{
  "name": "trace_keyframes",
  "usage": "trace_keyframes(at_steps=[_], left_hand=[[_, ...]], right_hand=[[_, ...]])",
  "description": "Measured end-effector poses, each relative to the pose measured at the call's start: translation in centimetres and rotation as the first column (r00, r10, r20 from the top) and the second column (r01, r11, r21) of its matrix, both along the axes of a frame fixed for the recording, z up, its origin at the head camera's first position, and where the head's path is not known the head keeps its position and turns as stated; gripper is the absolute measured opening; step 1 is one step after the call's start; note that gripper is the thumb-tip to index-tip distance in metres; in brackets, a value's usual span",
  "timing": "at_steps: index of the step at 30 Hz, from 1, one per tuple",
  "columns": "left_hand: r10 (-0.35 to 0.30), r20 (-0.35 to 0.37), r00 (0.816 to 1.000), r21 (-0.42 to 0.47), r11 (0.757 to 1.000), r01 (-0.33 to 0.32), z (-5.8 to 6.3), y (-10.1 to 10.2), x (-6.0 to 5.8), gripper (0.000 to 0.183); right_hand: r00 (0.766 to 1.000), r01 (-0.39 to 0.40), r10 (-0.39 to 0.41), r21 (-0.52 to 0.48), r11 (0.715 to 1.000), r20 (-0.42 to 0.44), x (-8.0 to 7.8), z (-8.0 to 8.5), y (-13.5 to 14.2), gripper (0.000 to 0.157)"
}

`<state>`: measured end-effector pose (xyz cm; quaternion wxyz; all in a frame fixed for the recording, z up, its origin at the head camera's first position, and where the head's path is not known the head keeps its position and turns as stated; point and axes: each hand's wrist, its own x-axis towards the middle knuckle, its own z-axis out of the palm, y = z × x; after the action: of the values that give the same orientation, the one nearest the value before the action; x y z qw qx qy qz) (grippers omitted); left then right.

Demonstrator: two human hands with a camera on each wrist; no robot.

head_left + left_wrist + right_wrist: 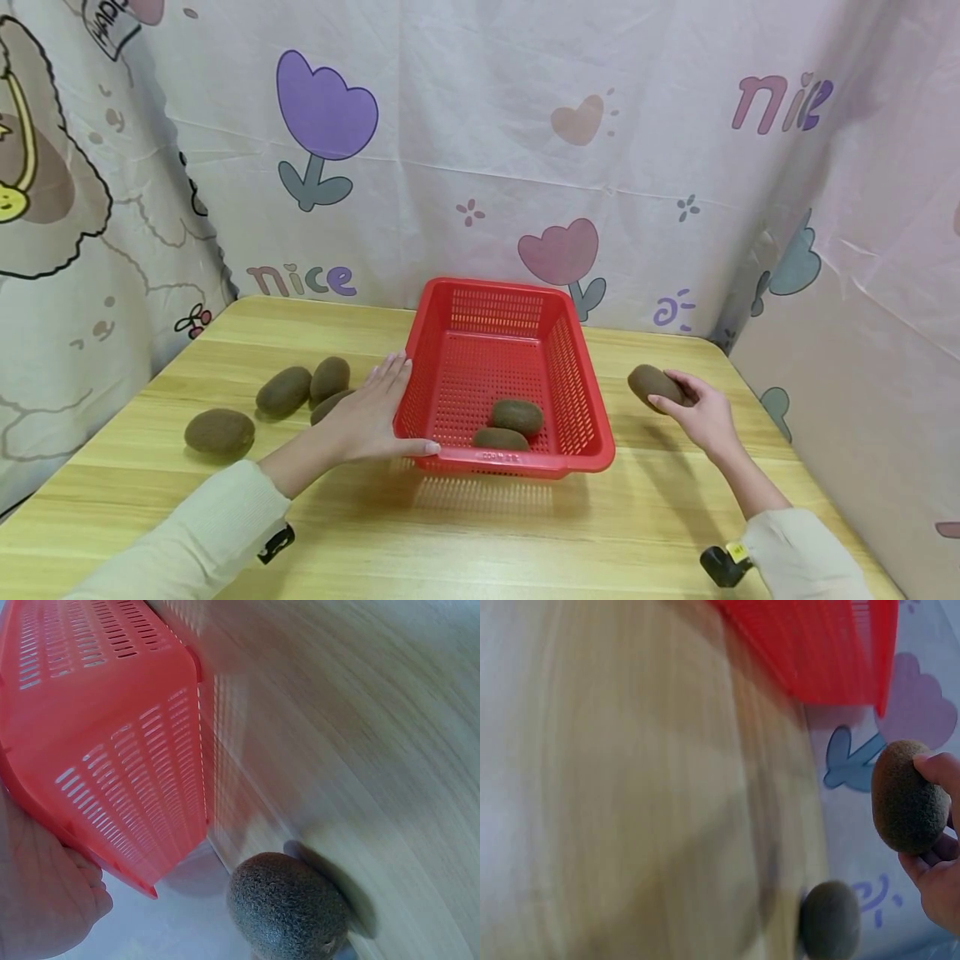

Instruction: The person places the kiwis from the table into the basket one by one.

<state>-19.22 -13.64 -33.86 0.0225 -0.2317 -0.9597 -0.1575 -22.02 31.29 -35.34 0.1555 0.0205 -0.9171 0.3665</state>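
Note:
A red plastic basket (491, 350) stands mid-table with two kiwis (517, 416) inside, near its front wall. My left hand (371, 417) rests on the basket's left rim, its fingers straight along it and the thumb over the front edge. To the right of the basket, my right hand (701, 408) grips a kiwi (649, 384) between thumb and fingers. The right wrist view shows this held kiwi (907, 799) raised, with another kiwi (830, 921) below it on the table.
Several loose kiwis (220, 432) lie on the wooden table (480, 533) left of the basket, one of them partly hidden behind my left hand. A printed curtain (465, 150) hangs behind the table and along both sides.

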Motion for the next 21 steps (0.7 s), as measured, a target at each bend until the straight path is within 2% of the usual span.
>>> trace_keyframes(at_steps=[10,15,21], left_hand=[[0.000,0.007,1.000,0.009,1.000,0.000,-0.2,0.0,-0.1,0.117],[-0.009,-0.007,1.000,0.007,1.000,0.009,-0.1,0.0,-0.1,0.116],[-0.011,-0.015,1.000,0.004,1.000,0.011,0.0,0.0,0.0,0.115]], right_hand=[[0.999,-0.046,0.046,-0.027,0.999,-0.027,-0.8,2.2,-2.7,0.052],[0.994,-0.097,0.095,-0.038,0.995,-0.061,-1.4,3.3,-4.1,0.050],[0.984,-0.171,0.167,-0.070,0.983,-0.055,-2.2,4.1,-5.9,0.049]])
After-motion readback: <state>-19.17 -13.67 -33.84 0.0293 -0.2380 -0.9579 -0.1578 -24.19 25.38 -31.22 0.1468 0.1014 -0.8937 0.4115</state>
